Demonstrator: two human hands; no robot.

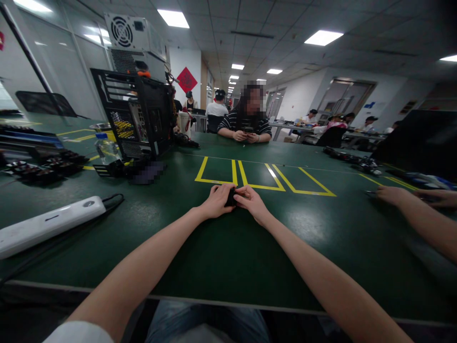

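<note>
A small black object (231, 197) sits between my two hands, just over the green table (228, 257). Its kind is too small and too covered by fingers to make out. My left hand (218, 201) is closed around its left side, with the thumb underneath. From the right, my right hand (250, 202) pinches the same object between thumb and fingers. Both hands are near the front edge of the yellow tape outlines (259, 187) on the tabletop.
Left stands an open black computer case (143, 114) with a power supply (134, 35) on top. Nearby are a clear bottle (107, 148) and a white power strip (53, 226). A person (246, 119) sits opposite; a co-worker's hand (396, 195) reaches in from the right.
</note>
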